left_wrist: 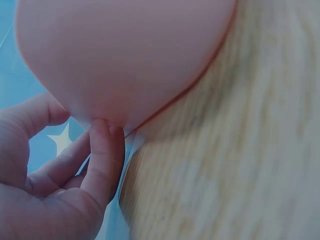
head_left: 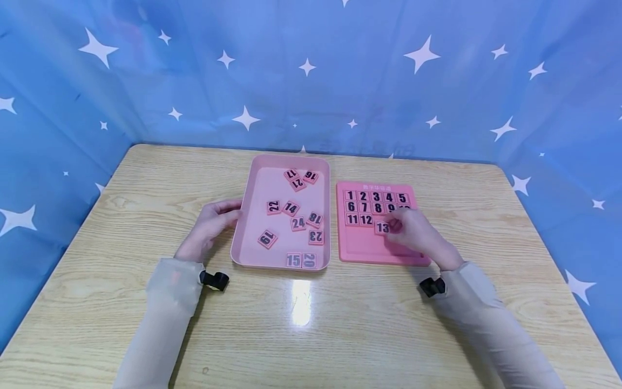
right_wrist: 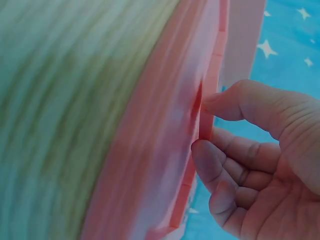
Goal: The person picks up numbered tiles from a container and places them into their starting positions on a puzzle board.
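On the table's right side lies a pink number board (head_left: 362, 246), with tiles 1 to 12 set in its upper rows; the fingers cover some of 10. My right hand (head_left: 412, 233) pinches the tile marked 13 (head_left: 382, 228) between thumb and fingertips, just below that third row. In the right wrist view the pinched tile (right_wrist: 206, 122) stands tilted up from the board's surface. To the left is a light pink tray (head_left: 252, 186) with several loose number tiles (head_left: 291, 208). My left hand (head_left: 209, 224) rests its fingertips against the tray's left outer wall (left_wrist: 115, 65).
Tiles 15 and 20 (head_left: 301, 260) lie side by side at the tray's near edge. The wooden table (head_left: 272, 335) reaches back to a blue curtain (head_left: 311, 92) with white stars. Black wrist cameras (head_left: 214, 281) sit on both sleeves.
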### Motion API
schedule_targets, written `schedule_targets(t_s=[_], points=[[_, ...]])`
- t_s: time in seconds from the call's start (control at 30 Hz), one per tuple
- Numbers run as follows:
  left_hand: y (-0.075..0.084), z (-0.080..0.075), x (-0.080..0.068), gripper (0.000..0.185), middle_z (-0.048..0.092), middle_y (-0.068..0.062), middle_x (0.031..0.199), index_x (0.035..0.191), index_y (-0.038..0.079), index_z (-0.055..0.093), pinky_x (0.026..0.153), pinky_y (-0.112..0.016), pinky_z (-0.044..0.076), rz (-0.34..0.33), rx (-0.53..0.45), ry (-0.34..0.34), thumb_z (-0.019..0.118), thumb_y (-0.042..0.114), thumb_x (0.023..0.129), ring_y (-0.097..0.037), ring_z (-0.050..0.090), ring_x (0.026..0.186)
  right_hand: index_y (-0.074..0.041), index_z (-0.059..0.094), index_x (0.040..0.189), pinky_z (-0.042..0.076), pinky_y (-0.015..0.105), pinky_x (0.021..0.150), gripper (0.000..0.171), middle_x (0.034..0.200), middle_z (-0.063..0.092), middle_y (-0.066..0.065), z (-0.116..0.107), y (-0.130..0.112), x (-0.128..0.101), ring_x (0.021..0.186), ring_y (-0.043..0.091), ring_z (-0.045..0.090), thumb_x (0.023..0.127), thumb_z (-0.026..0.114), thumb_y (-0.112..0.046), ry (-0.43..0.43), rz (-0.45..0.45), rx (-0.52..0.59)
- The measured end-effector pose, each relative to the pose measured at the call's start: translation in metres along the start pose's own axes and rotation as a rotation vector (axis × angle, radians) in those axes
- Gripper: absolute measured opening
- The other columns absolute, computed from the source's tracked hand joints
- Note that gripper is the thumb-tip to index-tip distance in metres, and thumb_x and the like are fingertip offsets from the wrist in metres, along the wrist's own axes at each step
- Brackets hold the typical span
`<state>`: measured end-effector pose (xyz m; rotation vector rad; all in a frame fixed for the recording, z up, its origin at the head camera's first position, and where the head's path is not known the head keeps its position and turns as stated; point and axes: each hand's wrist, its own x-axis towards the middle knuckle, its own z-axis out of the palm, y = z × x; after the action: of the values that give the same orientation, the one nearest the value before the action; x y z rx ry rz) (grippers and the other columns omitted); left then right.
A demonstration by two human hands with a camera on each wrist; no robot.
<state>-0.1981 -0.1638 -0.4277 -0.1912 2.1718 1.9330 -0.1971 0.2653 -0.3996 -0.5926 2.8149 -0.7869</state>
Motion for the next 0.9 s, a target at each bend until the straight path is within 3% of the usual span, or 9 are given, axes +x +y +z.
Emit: schedule_targets(t_s=[0.2,0.6,0.9], points=[[-0.0030,-0.0003,0.0024,0.046,0.064,-0.006,0.110,0.127,-0.011,0.050,0.071,-0.015,0.047,0.001,-0.008,0.012,0.061,0.005,0.086,0.000,0.056,0.082,0.013,0.065,0.096,0.054,0.036,0.067,0.025,0.078,0.066,0.014,0.0024,0.0016,0.0033,0.073,0.025,0.061,0.073,0.071,0.006,-0.004,0.031,-0.013],[-0.0038,-0.0007,0.0023,0.045,0.062,-0.008,0.111,0.127,-0.009,0.052,0.072,-0.016,0.047,-0.010,-0.017,0.009,0.061,0.005,0.086,-0.002,0.056,0.083,0.011,0.067,0.096,0.054,0.037,0.065,0.020,0.077,0.067,0.016,0.0063,0.0019,0.0062,0.071,0.026,0.063,0.076,0.069,0.008,0.061,0.019,-0.051],[-0.0023,-0.0017,0.0014,0.045,0.059,-0.016,0.121,0.128,-0.009,0.051,0.074,-0.017,0.046,-0.014,-0.013,-0.006,0.061,0.007,0.087,-0.002,0.055,0.086,0.008,0.065,0.092,0.054,0.038,0.065,0.018,0.078,0.066,0.015,0.0091,0.0051,0.0075,0.072,0.028,0.063,0.075,0.069,0.009,0.124,0.001,-0.017]])
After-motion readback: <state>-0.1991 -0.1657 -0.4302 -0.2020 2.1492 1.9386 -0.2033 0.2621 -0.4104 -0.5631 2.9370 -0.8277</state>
